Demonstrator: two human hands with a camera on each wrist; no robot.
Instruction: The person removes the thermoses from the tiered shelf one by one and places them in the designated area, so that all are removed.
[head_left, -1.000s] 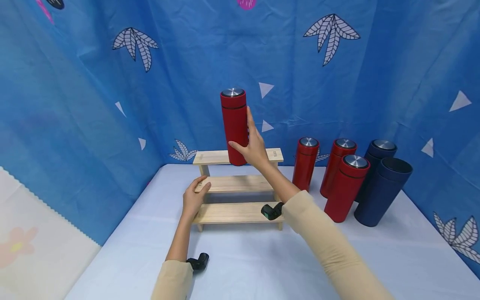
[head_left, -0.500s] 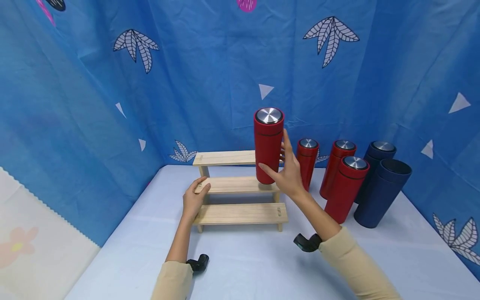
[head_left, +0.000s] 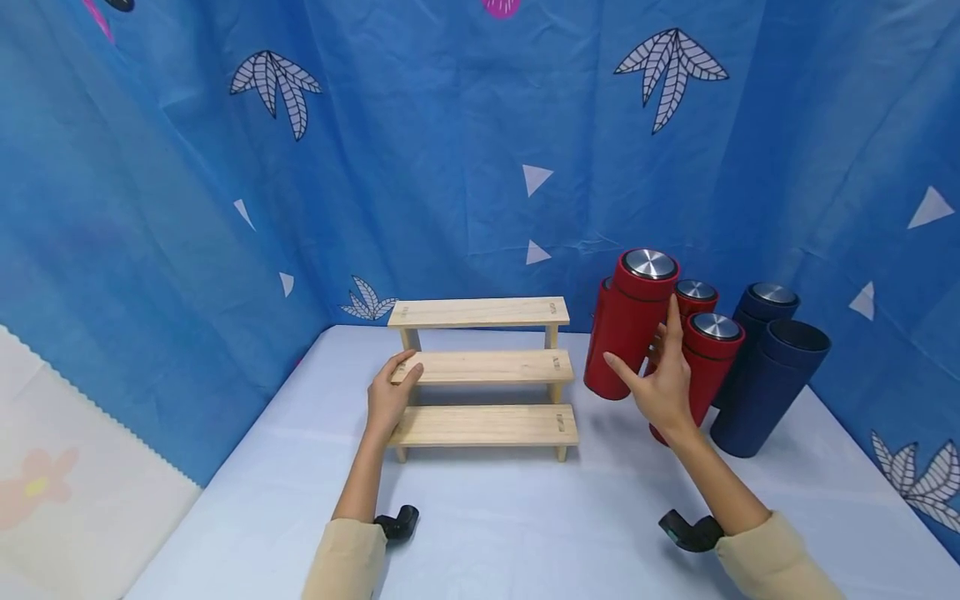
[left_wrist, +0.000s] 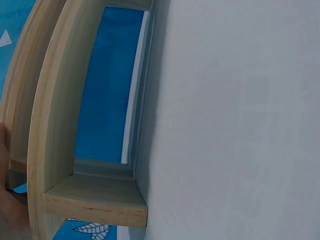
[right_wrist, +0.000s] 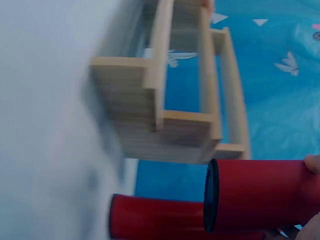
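Observation:
In the head view my right hand (head_left: 663, 383) grips a red thermos (head_left: 633, 325) with a shiny steel lid, fingers round its right side. The thermos is tilted a little and looks raised above the table; its dark base faces the camera in the right wrist view. Behind it a second red thermos (head_left: 598, 317) is mostly hidden. My left hand (head_left: 386, 398) holds the left end of the middle board of a three-step wooden rack (head_left: 483, 367). The rack's boards carry nothing. In the left wrist view only part of that hand shows at the edge, by the rack (left_wrist: 55, 125).
Right of the held thermos stand red thermoses (head_left: 712, 350) and two navy thermoses (head_left: 772, 392), the front navy one with a dark top. A white cloth covers the table (head_left: 510, 525). A blue patterned curtain (head_left: 420, 167) hangs behind.
My right hand has carried the red thermos from above the rack's top board rightwards and down, to the other thermoses. My left hand stays on the rack.

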